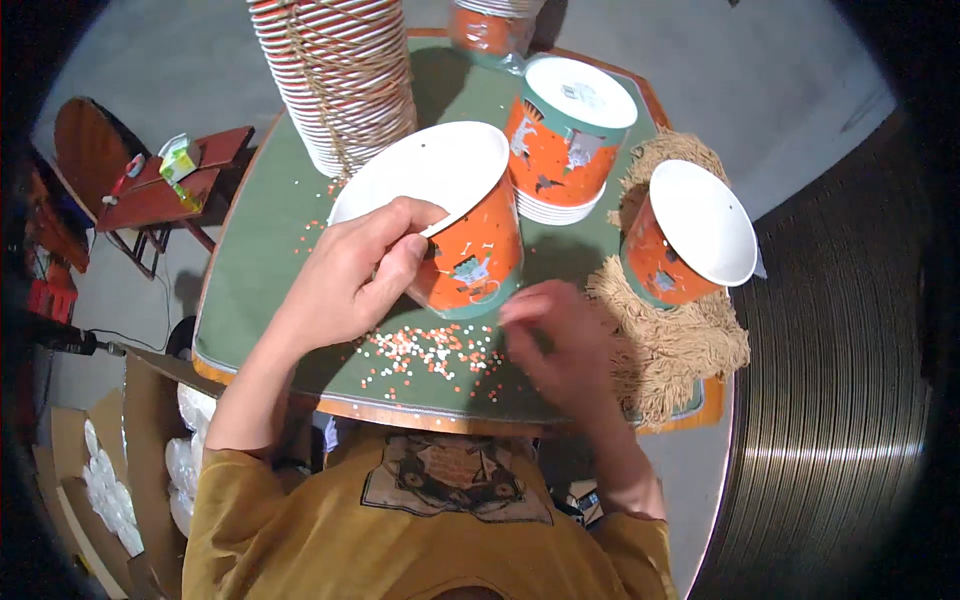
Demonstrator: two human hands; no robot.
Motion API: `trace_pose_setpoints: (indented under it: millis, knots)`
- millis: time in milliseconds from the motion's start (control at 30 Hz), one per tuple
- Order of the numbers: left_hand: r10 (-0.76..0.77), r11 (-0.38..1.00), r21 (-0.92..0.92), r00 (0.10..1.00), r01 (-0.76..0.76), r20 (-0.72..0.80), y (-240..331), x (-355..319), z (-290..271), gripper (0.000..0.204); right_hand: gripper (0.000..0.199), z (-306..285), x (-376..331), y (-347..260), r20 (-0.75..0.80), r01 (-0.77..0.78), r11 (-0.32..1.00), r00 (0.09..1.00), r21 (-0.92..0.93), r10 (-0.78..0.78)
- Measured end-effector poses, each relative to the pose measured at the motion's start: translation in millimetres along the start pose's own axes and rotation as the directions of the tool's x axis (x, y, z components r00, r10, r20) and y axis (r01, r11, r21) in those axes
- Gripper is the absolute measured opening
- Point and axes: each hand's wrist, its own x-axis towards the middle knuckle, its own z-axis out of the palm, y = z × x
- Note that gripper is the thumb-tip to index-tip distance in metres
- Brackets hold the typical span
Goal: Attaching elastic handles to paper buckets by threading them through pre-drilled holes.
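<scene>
My left hand grips the rim of an orange and green paper bucket with a white inside. Its thumb presses on the printed outside wall, and the fingers reach over the rim. The bucket tilts over the table, its mouth to the upper left. Close to the bucket's green base is my right hand, slightly blurred, with its fingers bent and a gap between thumb and forefinger. Nothing shows in it. Below the bucket, many small orange and white dots lie scattered on the green tabletop.
At the back left rises a tall stack of nested buckets with twine around it. An upside-down bucket stack stands behind my right hand. Another bucket leans on tan stringy fabric. Wrapped buckets stand at the far edge.
</scene>
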Motion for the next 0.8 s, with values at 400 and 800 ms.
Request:
trace_pose_setpoints:
  millis: [400, 800]
  knots:
    - [-0.346, 0.823, -0.428, 0.927, 0.374, 0.146, -15.9, 0.0, -22.4, 0.033, 0.015, 47.0, 58.9, -42.2, -0.068, 0.202, 0.971, 0.979, 0.126, -0.194]
    - [-0.39, 0.756, -0.499, 0.904, 0.423, 0.175, -36.8, 6.0, -32.3, 0.035, 0.017, 42.5, 68.0, -11.8, -0.14, 0.057, 0.998, 0.989, 0.023, -0.053]
